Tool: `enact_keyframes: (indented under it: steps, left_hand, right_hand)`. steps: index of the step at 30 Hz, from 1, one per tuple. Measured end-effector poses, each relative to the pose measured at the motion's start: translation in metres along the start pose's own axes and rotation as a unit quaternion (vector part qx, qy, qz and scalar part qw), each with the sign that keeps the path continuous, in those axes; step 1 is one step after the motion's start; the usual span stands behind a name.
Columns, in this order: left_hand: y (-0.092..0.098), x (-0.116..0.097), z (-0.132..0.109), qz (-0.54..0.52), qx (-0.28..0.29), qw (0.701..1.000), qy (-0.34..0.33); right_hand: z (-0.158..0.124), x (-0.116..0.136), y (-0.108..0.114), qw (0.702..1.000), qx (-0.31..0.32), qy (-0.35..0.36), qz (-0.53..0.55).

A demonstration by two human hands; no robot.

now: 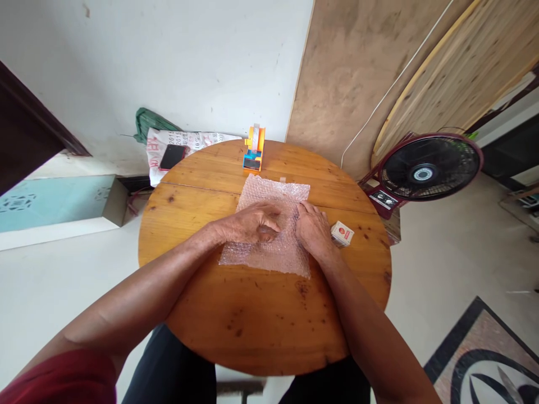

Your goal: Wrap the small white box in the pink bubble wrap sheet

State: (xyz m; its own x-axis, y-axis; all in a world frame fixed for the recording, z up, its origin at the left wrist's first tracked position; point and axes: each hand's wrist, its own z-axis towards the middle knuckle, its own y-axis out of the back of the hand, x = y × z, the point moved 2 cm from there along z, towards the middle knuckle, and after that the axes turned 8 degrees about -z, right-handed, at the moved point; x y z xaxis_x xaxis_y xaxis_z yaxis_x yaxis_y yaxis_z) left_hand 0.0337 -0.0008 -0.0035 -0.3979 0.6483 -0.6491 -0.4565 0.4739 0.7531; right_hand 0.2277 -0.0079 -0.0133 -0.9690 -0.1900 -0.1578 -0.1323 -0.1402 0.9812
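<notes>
A sheet of clear, pinkish bubble wrap (273,193) lies spread on the round wooden table (248,314). My left hand (257,223) is over the middle of the sheet, its fingers curled in towards the thumb. What those fingers hold, if anything, is hidden. At the sheet's right edge, my right hand (314,227) has its fingers bent over the wrap, gripping that side. Just right of this hand sits a small white box with a red mark (342,233). Beyond the wrap stands an orange and blue tape dispenser (254,150) with a roll of tape.
A dark phone-like slab (172,157) rests on a printed white sack (202,140) at the far left of the table. Behind it is a green bag (154,122). A black and maroon fan (425,168) stands close to the table's right side. The wall borders the far edge.
</notes>
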Motion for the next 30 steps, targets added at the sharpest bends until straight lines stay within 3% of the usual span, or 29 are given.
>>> enact_keyframes:
  steps: [8,18,30]
  left_hand:
    - [-0.014,0.003,0.006,0.033,-0.031,0.997,-0.060]
    - [-0.017,0.002,0.006,0.052,0.025,0.998,-0.037]
    - [-0.016,0.003,0.005,0.062,0.038,0.996,-0.044]
  right_hand:
    - [-0.001,0.000,0.001,1.000,0.002,0.004,-0.002]
    - [-0.001,0.000,0.000,1.000,-0.005,0.005,-0.011]
    - [-0.001,0.001,0.001,1.000,-0.011,0.010,-0.013]
